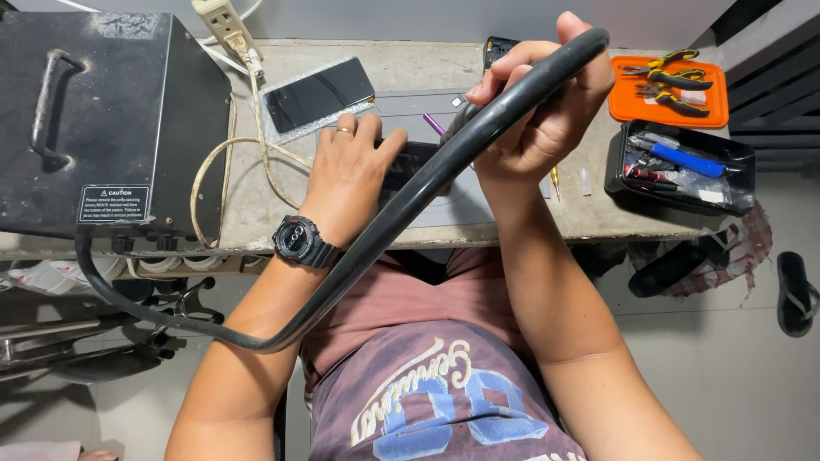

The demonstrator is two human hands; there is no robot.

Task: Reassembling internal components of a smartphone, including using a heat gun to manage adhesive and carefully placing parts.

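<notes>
Left hand (348, 175) lies flat, palm down, fingers spread; right hand (538, 111) is raised, its grip curled closed.

A: How many hands (350, 175)?
B: Two, both the person's own; one watch (301, 241); one ring (343, 131).

A: And hoses?
B: One black hose (401, 205); one black box (102, 119); one power strip (224, 26).

A: Trays on the tabletop (427, 64)?
B: Two; one orange tray (668, 115), one black tray (735, 158).

A: Pliers?
B: Two pliers (670, 81) in the orange one, as far as I can tell; the black one's tools are too jumbled to count.

A: Phones?
B: One glass panel (318, 94); one dark phone (410, 166) under the hands.

A: On the floor?
B: Two sandals (796, 294).
</notes>
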